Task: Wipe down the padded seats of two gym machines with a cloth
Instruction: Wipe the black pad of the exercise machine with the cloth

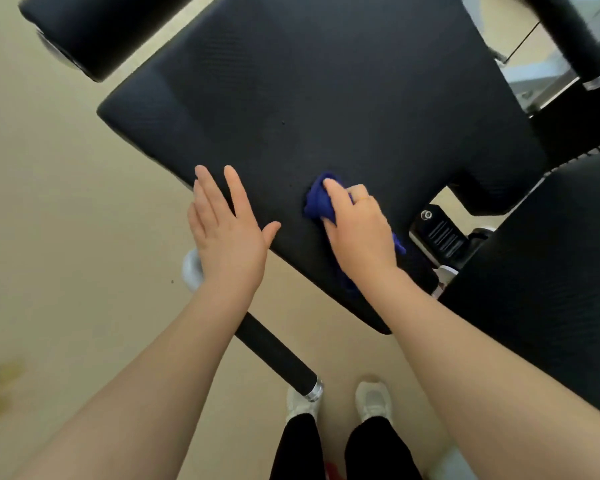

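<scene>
**Wiping the near edge of the seat pad**

Person stands over a black padded seat (pixel 309 109), both arms stretched out. Right hand (pixel 359 230) grips a bunched blue cloth (pixel 317 199), fingers curled over it, and presses it onto the pad close to the near edge. A tail of cloth sticks out behind the hand on the right. Left hand (pixel 227 230) holds nothing: flat, fingers straight and together, palm down over the pad's near-left edge. Can't tell if it really bears on the pad or just floats above it.

Step in hand looks like the wipe pass on this first pad. To do it well: keep the cloth flat under the palm rather than balled up, so more fabric meets the surface. Work in overlapping strokes from the far side toward the near edge, and run over the rounded corners. The far half of the pad shows no sign either way, so I'd judge it still needs a pass.

A second black pad (pixel 548 271) sits just right of the first, across a gap. A foam-covered handle (pixel 278 362) pokes out below the seat, above white shoes (pixel 373 401).

Containers: none in view, no bucket, no spray bottle.
</scene>
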{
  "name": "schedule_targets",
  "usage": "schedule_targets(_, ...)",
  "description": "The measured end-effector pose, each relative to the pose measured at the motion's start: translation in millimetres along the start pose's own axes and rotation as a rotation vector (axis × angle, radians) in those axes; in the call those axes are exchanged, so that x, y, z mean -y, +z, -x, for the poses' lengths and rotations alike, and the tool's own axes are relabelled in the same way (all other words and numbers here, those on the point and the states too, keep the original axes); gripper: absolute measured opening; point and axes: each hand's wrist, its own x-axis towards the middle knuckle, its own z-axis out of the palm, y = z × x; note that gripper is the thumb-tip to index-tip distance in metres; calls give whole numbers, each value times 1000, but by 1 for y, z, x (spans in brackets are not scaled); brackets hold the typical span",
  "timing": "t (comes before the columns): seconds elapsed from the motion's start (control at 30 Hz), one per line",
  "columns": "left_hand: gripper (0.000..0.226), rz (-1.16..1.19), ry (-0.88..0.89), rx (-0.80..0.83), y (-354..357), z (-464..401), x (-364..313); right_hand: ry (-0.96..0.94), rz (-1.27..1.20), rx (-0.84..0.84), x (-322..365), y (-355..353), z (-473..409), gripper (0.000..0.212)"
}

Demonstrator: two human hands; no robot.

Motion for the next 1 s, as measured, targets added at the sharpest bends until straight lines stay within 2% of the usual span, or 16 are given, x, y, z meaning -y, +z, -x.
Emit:
schedule_targets(0.1,105,107,-118,27,-8,-4,-1,-414,121,124,15,7,10,51)
schedule_targets(0.17,110,192,-106,32,-13,-5,0,-515,220,119,5,0,-6,49)
schedule_targets(0.2,112,223,-92,33,-14,-5,2,-472,219,84,0,-5,-15,47)
schedule_targets(0.3,119,295,-58,49,-14,-2,11,-132,136,-31,-7,-17,-35,45)
schedule_targets(0.37,123,375,-42,53,-12,-1,16,-41,99,-39,4,-14,-34,44)
schedule_targets(0.43,124,453,-37,50,-11,-1,18,-169,81,-5,25,-7,-21,46)
schedule_targets(0.53,120,486,-28,34,-10,0,27,-557,119,175,47,10,-3,47)
schedule_targets(0.6,115,470,1,15,-10,0,36,-674,211,228,46,10,-12,47)
schedule_targets(0.67,113,452,4,-6,-12,-2,42,-629,239,70,38,1,-29,46)
schedule_targets(0.73,112,426,-18,-31,-14,-4,44,-398,245,-51,29,-10,-50,46)
schedule_targets(0.8,111,407,-27,-52,-15,-7,42,-143,166,-102,25,-12,-61,51)
schedule_targets(0.83,111,405,-32,-54,-15,-8,41,-79,135,-126,29,-8,-59,51)
schedule_targets(0.87,110,408,-38,-54,-16,-9,41,-69,102,-122,37,-5,-51,51)
schedule_targets(0.9,110,409,-44,-53,-16,-10,41,-140,72,-107,47,1,-39,50)
schedule_targets(1.0,105,383,-44,-58,-16,-11,44,-523,126,20,59,21,-3,53)
